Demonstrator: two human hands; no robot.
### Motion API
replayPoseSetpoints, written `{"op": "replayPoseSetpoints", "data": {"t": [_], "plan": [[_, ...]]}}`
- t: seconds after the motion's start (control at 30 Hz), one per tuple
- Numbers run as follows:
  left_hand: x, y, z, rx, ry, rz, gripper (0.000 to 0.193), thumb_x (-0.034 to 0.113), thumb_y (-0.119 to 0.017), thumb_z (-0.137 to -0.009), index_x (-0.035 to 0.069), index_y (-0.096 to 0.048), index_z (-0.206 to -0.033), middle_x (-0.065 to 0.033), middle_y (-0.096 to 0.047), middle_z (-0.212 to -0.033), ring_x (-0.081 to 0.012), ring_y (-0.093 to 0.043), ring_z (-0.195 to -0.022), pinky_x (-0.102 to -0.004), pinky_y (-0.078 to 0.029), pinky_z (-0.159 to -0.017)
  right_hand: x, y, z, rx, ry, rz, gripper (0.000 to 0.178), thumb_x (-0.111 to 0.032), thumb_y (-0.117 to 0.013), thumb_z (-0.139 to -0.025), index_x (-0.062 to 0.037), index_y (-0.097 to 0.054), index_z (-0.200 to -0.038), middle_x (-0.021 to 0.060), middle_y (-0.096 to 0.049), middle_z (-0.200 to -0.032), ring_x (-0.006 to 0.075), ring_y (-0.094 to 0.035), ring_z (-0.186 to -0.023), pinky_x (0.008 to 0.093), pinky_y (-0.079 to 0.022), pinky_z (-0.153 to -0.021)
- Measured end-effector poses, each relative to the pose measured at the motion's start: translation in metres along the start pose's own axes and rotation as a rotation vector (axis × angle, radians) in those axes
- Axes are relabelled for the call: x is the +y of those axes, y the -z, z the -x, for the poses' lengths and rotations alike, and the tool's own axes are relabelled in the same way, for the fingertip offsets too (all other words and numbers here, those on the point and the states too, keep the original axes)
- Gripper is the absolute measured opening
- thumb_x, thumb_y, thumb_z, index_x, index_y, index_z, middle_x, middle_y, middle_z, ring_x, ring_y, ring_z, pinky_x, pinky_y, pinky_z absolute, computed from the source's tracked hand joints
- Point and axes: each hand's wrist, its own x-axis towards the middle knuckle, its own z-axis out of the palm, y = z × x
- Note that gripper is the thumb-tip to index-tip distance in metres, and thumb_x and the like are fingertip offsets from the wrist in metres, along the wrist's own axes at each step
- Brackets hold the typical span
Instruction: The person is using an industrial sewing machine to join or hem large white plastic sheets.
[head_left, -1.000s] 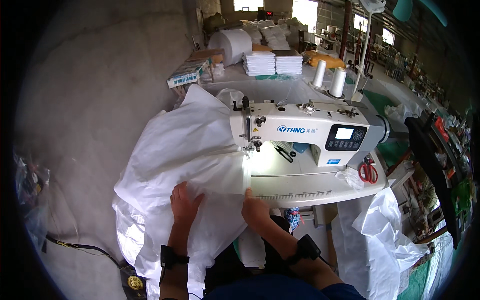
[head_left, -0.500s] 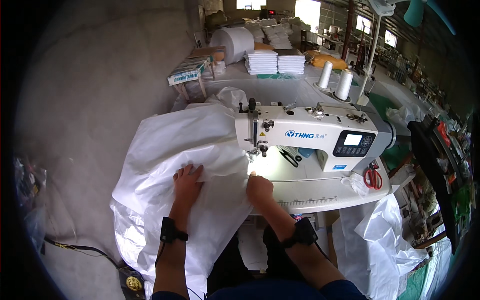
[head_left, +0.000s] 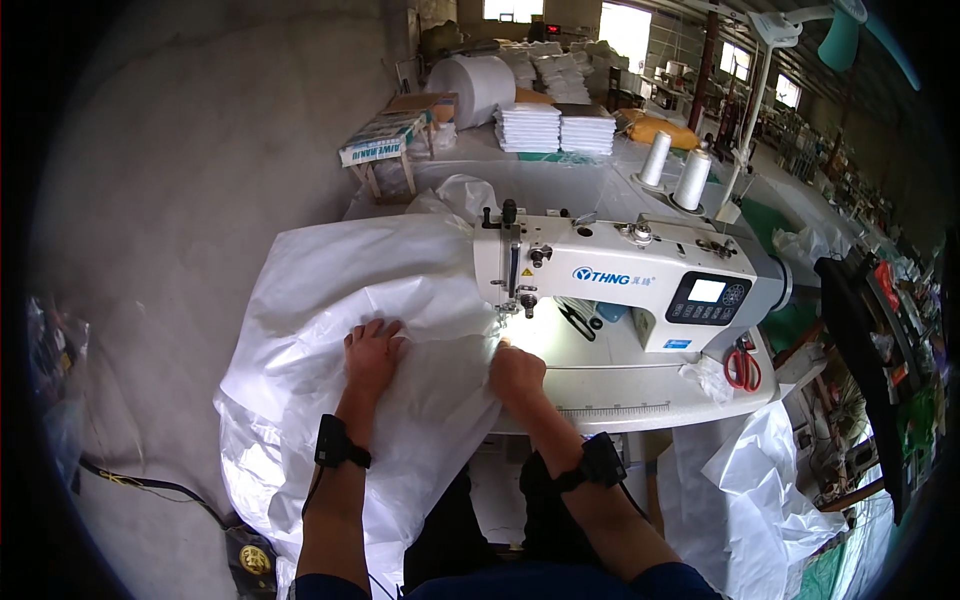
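Note:
A large white plastic sheet lies in folds to the left of the white sewing machine, and part of it hangs off the near side. My left hand rests on the sheet, fingers bent a little and pressing down on it. Just in front of the lit needle area, my right hand is closed with its thumb and fingers pinching the sheet's right edge. The presser foot stands close beyond those fingertips. What lies inside the right hand's grip is mostly hidden.
Black-handled scissors lie under the machine arm, and red-handled scissors sit at its right. Two thread cones stand behind. More white sheeting hangs at right. Folded white stacks and a large roll are at the back.
The whole view has shifted slightly. Both hands keep nearly the same places on the sheet, the left hand's fingers a little closer together.

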Motion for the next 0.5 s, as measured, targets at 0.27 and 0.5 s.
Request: {"op": "replayPoseSetpoints", "data": {"t": [0.27, 0.5], "plan": [[-0.021, -0.002, -0.004, 0.009, 0.006, 0.067, 0.029, 0.017, -0.057, -0.081, 0.019, -0.063, -0.11, -0.0053, -0.059, -0.113, -0.0295, -0.052, -0.105, -0.0473, -0.033, -0.097, -0.001, 0.004, -0.008, -0.084, 0.031, 0.075, 0.03, -0.014, -0.041, -0.087, -0.0017, -0.056, -0.11, 0.0108, -0.068, -0.084, 0.0265, -0.067, -0.077, 0.0378, -0.052, -0.063], [-0.043, 0.047, 0.005, -0.171, -0.001, -0.511, 0.015, 0.011, -0.057, -0.076, 0.015, -0.062, -0.089, -0.0058, -0.059, -0.097, -0.0251, -0.056, -0.099, -0.0537, -0.029, -0.097, 0.002, 0.006, -0.015, -0.086, 0.066, 0.117, 0.034, -0.016, -0.044, -0.084, -0.0029, -0.055, -0.114, 0.0107, -0.068, -0.082, 0.0261, -0.067, -0.077, 0.0376, -0.052, -0.064]]}}
